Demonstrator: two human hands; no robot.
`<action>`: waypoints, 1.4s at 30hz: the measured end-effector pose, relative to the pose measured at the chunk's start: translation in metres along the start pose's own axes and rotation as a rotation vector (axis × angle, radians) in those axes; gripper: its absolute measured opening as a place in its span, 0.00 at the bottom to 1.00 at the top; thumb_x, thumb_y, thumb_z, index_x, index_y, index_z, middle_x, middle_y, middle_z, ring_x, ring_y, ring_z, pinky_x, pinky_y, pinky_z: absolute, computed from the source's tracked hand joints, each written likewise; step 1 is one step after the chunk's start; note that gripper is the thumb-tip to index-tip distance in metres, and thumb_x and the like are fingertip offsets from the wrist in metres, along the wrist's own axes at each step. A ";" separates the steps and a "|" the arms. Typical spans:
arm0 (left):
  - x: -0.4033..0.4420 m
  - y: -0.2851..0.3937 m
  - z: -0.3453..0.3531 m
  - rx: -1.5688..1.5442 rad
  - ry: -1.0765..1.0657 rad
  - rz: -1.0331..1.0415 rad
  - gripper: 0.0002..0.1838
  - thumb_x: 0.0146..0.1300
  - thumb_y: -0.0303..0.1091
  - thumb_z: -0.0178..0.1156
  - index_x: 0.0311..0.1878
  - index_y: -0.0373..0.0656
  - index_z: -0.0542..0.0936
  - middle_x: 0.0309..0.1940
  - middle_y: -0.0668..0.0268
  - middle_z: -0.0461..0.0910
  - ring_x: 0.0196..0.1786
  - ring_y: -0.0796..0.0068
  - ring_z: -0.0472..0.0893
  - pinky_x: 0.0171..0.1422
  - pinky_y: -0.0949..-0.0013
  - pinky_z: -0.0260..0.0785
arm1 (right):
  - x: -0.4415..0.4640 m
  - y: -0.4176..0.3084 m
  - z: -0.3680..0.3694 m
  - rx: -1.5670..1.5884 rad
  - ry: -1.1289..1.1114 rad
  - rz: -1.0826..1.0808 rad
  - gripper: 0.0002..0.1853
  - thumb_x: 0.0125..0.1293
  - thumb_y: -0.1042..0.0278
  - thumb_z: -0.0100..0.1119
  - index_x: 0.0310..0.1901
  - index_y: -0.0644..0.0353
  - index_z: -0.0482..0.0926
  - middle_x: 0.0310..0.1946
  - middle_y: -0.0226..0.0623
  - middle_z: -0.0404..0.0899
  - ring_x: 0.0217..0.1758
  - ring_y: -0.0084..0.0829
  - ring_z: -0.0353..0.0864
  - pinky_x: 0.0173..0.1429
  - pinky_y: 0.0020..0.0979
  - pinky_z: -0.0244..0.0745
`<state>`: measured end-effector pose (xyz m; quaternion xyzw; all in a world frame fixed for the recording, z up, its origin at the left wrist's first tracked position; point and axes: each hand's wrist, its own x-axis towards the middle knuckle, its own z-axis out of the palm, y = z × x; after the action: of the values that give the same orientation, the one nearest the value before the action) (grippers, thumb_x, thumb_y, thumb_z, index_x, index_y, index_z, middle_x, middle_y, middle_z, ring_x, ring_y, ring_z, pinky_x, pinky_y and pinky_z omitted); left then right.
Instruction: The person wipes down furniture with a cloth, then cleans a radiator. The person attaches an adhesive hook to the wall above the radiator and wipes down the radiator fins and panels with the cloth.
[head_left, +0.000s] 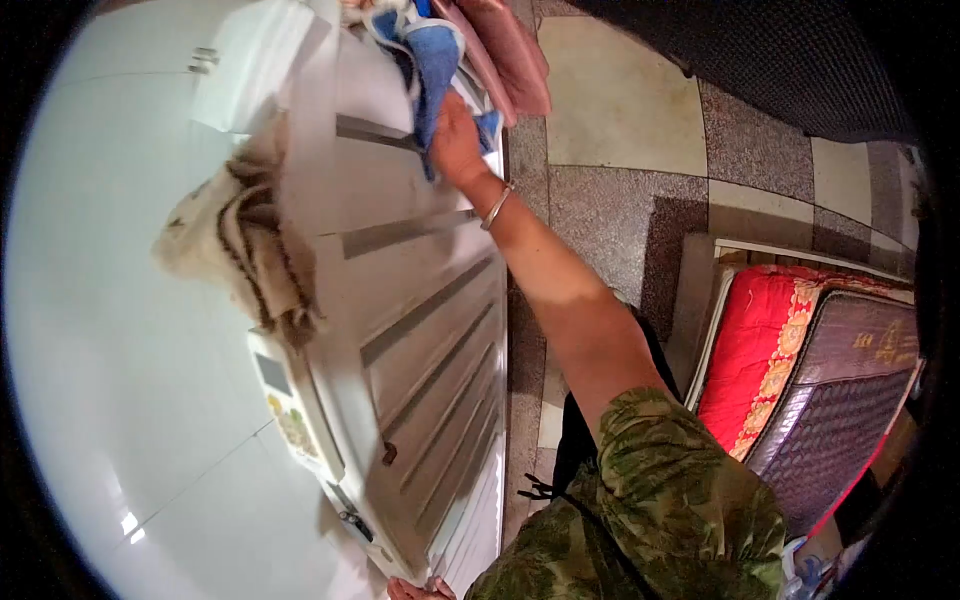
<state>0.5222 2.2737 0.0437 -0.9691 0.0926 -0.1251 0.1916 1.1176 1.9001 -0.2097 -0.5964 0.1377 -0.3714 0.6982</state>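
My right hand (pixel 456 140), with a metal bangle at the wrist, reaches up and is closed on a blue cloth (pixel 437 52) with pale trim. That cloth lies against a white slatted panel (pixel 420 300), which looks like a door. A pink cloth (pixel 500 55) hangs just beside it. At the bottom edge of the view, my left hand (pixel 420 588) shows only in part, its fingers curled at the panel's lower end. A beige and brown striped towel (pixel 250 225) drapes over the panel's left edge, apart from both hands.
White shiny tiles (pixel 130 330) fill the left side. Below the towel is a small white unit (pixel 285 400) with a grey window. On the right, a red floral quilt (pixel 755 350) and a dark quilted pad (pixel 845 380) are stacked above the patterned floor (pixel 620 100).
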 end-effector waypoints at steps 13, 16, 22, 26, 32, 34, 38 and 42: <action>0.036 0.005 0.016 0.152 0.281 0.082 0.28 0.72 0.55 0.40 0.35 0.40 0.79 0.22 0.56 0.75 0.21 0.65 0.74 0.22 0.64 0.68 | -0.036 0.147 -0.112 -0.977 -0.484 0.354 0.17 0.54 0.71 0.55 0.47 0.63 0.78 0.54 0.54 0.74 0.60 0.52 0.73 0.62 0.46 0.71; 0.041 0.005 0.012 0.161 0.254 0.074 0.28 0.72 0.56 0.40 0.34 0.41 0.78 0.20 0.58 0.74 0.20 0.66 0.73 0.20 0.65 0.66 | -0.003 0.158 -0.084 -0.936 -0.524 0.031 0.18 0.53 0.77 0.50 0.47 0.67 0.76 0.54 0.56 0.72 0.52 0.57 0.74 0.60 0.49 0.71; 0.043 -0.001 0.017 0.160 0.301 0.098 0.28 0.71 0.57 0.40 0.33 0.42 0.78 0.17 0.61 0.72 0.17 0.68 0.71 0.18 0.66 0.64 | -0.048 0.164 -0.103 -1.159 -0.731 0.431 0.17 0.58 0.71 0.52 0.49 0.61 0.80 0.55 0.45 0.71 0.61 0.46 0.71 0.62 0.45 0.71; 0.024 -0.030 0.029 0.130 0.303 0.049 0.26 0.70 0.55 0.42 0.39 0.39 0.78 0.24 0.57 0.74 0.24 0.64 0.73 0.25 0.62 0.66 | -0.134 0.144 -0.133 -1.040 -0.707 0.333 0.10 0.61 0.70 0.52 0.43 0.63 0.77 0.44 0.53 0.73 0.48 0.51 0.77 0.53 0.47 0.73; -0.038 -0.080 0.036 0.115 0.231 -0.009 0.26 0.69 0.52 0.47 0.47 0.35 0.77 0.34 0.52 0.77 0.33 0.58 0.76 0.36 0.56 0.70 | -0.271 0.087 -0.163 -1.085 -1.020 0.317 0.09 0.61 0.72 0.51 0.40 0.63 0.78 0.45 0.49 0.72 0.50 0.49 0.72 0.53 0.47 0.72; 0.004 -0.016 0.012 0.102 0.240 -0.045 0.26 0.69 0.51 0.48 0.50 0.33 0.76 0.37 0.50 0.78 0.37 0.56 0.78 0.39 0.54 0.71 | -0.332 0.075 -0.170 -1.022 -0.834 0.352 0.12 0.56 0.72 0.54 0.42 0.66 0.78 0.46 0.49 0.73 0.54 0.47 0.72 0.51 0.44 0.76; 0.050 0.038 -0.047 0.005 -0.160 0.025 0.38 0.65 0.43 0.58 0.69 0.26 0.56 0.59 0.38 0.65 0.57 0.39 0.68 0.56 0.41 0.64 | -0.427 0.036 -0.181 -0.964 -0.851 0.461 0.09 0.57 0.75 0.54 0.39 0.66 0.79 0.48 0.49 0.71 0.53 0.49 0.71 0.52 0.44 0.73; 0.025 0.025 -0.054 -0.080 -0.361 -0.083 0.40 0.70 0.43 0.52 0.73 0.27 0.45 0.69 0.36 0.48 0.69 0.37 0.52 0.67 0.38 0.49 | -0.559 0.015 -0.224 -0.824 -0.932 0.558 0.12 0.57 0.76 0.52 0.42 0.69 0.78 0.50 0.56 0.71 0.48 0.53 0.76 0.48 0.45 0.76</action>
<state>0.5281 2.2261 0.0874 -0.9856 0.0215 0.0469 0.1610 0.5971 2.1189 -0.4203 -0.8534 0.1013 0.2009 0.4702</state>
